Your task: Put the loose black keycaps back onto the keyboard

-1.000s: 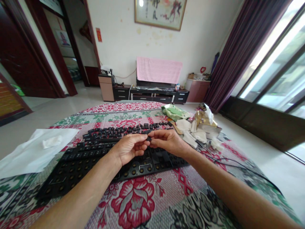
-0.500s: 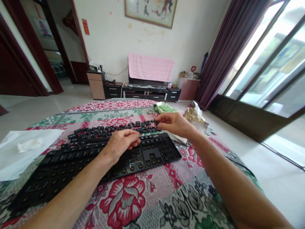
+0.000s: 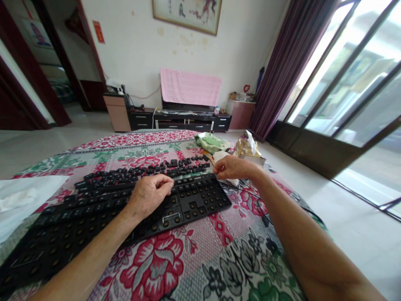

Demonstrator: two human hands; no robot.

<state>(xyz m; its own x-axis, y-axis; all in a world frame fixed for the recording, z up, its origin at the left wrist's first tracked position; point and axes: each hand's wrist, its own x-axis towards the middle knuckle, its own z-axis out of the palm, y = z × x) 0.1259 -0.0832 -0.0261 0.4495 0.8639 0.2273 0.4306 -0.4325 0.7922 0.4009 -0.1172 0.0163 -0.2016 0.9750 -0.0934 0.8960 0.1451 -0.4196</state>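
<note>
A black keyboard (image 3: 191, 205) lies on the flowered tablecloth, many of its key positions bare and a few rows still capped. My left hand (image 3: 149, 195) rests over its middle, thumb pressed against curled fingers; anything inside them is hidden. At the keyboard's far right corner, my right hand (image 3: 235, 168) is closed in a pinch, and what it may hold is too small to make out. Loose black keycaps (image 3: 125, 174) lie in a long heap along the far side of the keyboard, to the left of my right hand.
Behind my right hand are a green packet (image 3: 213, 143) and a tissue box (image 3: 249, 151). White paper (image 3: 34, 196) with a crumpled tissue (image 3: 19, 200) lies at left. A dark cable (image 3: 261, 209) runs beside my right forearm. Beyond the table stands a low TV cabinet (image 3: 178, 124).
My right hand has moved from the right end of the keycap heap rightward and nearer, to the keyboard's far corner. My left hand stays over the keyboard, its fingers more curled. The view has turned slightly right.
</note>
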